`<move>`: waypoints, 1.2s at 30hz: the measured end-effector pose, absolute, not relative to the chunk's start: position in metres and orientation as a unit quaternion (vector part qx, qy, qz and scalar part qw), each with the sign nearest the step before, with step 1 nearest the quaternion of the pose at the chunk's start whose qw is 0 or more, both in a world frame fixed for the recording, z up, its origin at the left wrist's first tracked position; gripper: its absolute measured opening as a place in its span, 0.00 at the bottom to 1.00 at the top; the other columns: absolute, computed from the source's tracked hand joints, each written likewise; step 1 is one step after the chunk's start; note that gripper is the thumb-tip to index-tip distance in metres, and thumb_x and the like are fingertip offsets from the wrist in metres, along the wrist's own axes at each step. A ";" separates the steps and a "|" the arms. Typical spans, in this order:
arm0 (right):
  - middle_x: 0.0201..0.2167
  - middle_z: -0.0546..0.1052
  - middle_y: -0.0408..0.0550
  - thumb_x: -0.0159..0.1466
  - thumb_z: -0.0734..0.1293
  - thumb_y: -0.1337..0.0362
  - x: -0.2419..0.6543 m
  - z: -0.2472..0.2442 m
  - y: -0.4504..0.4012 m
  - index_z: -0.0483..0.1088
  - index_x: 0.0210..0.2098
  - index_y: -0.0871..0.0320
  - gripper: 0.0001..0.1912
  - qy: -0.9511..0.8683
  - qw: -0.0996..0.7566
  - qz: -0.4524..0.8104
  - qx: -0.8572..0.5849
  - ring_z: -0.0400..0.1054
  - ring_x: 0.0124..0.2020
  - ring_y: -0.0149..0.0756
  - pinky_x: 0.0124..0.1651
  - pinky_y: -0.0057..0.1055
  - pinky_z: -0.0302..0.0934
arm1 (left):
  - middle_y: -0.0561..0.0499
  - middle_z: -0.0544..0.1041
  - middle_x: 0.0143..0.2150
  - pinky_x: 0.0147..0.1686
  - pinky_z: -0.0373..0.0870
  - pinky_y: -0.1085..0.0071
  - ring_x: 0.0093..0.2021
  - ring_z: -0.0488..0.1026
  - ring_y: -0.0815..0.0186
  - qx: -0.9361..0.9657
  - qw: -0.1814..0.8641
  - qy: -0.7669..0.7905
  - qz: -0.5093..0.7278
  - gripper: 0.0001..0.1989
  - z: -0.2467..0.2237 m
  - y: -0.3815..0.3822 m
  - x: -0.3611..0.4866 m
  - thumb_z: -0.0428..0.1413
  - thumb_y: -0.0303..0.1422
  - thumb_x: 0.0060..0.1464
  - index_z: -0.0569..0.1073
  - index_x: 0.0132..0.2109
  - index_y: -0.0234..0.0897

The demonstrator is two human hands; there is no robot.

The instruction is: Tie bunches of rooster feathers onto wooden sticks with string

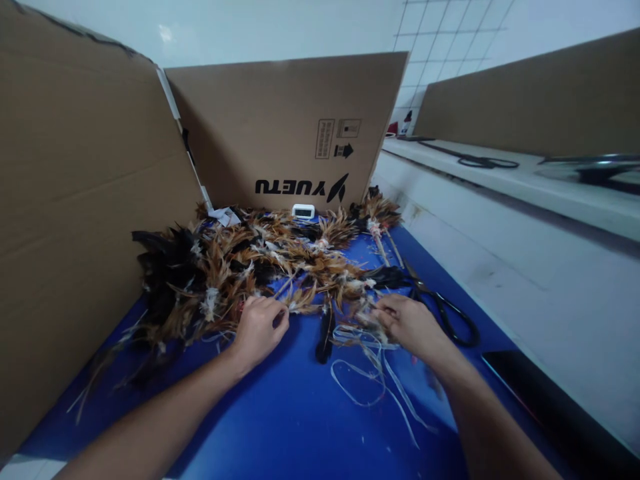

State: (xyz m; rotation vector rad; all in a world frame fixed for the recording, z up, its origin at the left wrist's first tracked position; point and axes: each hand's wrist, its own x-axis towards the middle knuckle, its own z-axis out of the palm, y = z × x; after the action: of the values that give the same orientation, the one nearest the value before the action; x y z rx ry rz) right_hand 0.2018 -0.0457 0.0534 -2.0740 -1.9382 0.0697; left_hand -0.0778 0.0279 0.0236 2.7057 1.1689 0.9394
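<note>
A wide pile of brown and black feathers (240, 247), with white fluff at their bases, lies on the blue tabletop. My left hand (260, 327) is at the pile's front edge, thumb and forefinger pinched at the end of a small brown feather (303, 303). To the right, my right hand (407, 323) has its fingertips closed among fluffy grey-brown feathers (367, 312); what they grip is hidden. Between the hands a black feather (325, 333) points toward me. Loops of pale, flat string (357, 383) lie just below my right hand.
Black-handled scissors (443, 307) lie beyond my right hand, near a dark flat object (540, 400). Cardboard panels (280, 127) stand at the back and left. A small white digital display (303, 212) sits behind the feathers. On the right, a white ledge (530, 177) holds more scissors (480, 161).
</note>
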 end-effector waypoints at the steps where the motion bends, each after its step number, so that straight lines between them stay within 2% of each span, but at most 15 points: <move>1: 0.28 0.75 0.47 0.57 0.59 0.65 0.200 0.055 -0.047 0.68 0.25 0.57 0.09 -0.679 0.181 0.046 -0.710 0.68 0.32 0.36 0.32 0.28 0.56 | 0.52 0.74 0.29 0.38 0.58 0.67 0.32 0.69 0.67 0.875 0.022 0.382 0.298 0.05 0.024 0.028 -0.078 0.51 0.28 0.52 0.71 0.30 0.37; 5: 0.24 0.74 0.44 0.57 0.59 0.61 0.194 0.061 -0.050 0.70 0.27 0.56 0.10 -0.658 0.265 0.086 -0.700 0.68 0.26 0.35 0.29 0.28 0.57 | 0.52 0.74 0.30 0.38 0.58 0.67 0.33 0.69 0.66 0.878 0.023 0.391 0.275 0.05 0.024 0.028 -0.078 0.51 0.28 0.52 0.71 0.31 0.38; 10: 0.22 0.74 0.42 0.57 0.60 0.60 0.193 0.066 -0.052 0.71 0.28 0.56 0.10 -0.638 0.298 0.105 -0.702 0.68 0.24 0.35 0.28 0.29 0.59 | 0.51 0.73 0.31 0.38 0.59 0.67 0.34 0.68 0.65 0.881 0.025 0.400 0.250 0.06 0.024 0.028 -0.077 0.51 0.29 0.53 0.72 0.32 0.38; 17: 0.21 0.72 0.42 0.58 0.59 0.58 0.187 0.071 -0.053 0.72 0.28 0.56 0.12 -0.656 0.304 0.181 -0.667 0.66 0.25 0.33 0.27 0.28 0.58 | 0.48 0.72 0.35 0.38 0.60 0.65 0.37 0.67 0.64 0.882 0.023 0.350 0.315 0.08 0.030 0.022 -0.076 0.49 0.32 0.56 0.71 0.39 0.37; 22: 0.23 0.71 0.42 0.60 0.59 0.59 0.170 0.070 -0.056 0.71 0.27 0.58 0.12 -0.704 0.258 0.295 -0.593 0.64 0.27 0.31 0.30 0.26 0.57 | 0.47 0.72 0.40 0.42 0.60 0.65 0.41 0.67 0.64 0.901 0.020 0.254 0.351 0.11 0.034 0.010 -0.073 0.50 0.29 0.55 0.69 0.46 0.37; 25: 0.23 0.71 0.42 0.59 0.60 0.62 0.158 0.069 -0.060 0.71 0.27 0.58 0.10 -0.729 0.236 0.301 -0.567 0.63 0.26 0.30 0.30 0.26 0.55 | 0.47 0.73 0.43 0.42 0.60 0.65 0.43 0.67 0.65 0.914 0.018 0.217 0.342 0.14 0.033 0.005 -0.072 0.51 0.29 0.55 0.67 0.49 0.38; 36: 0.24 0.72 0.43 0.59 0.60 0.64 0.149 0.067 -0.062 0.71 0.27 0.59 0.10 -0.747 0.232 0.292 -0.550 0.64 0.28 0.30 0.31 0.26 0.56 | 0.50 0.75 0.33 0.38 0.60 0.68 0.35 0.68 0.68 0.936 0.044 0.178 0.300 0.08 0.027 0.006 -0.070 0.48 0.28 0.57 0.72 0.39 0.38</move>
State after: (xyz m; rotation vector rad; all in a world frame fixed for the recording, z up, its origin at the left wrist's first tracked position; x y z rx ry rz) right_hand 0.1494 -0.0618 0.0675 -1.5127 -2.0535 0.8014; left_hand -0.0704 0.0060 0.0273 2.8602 0.5447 0.9182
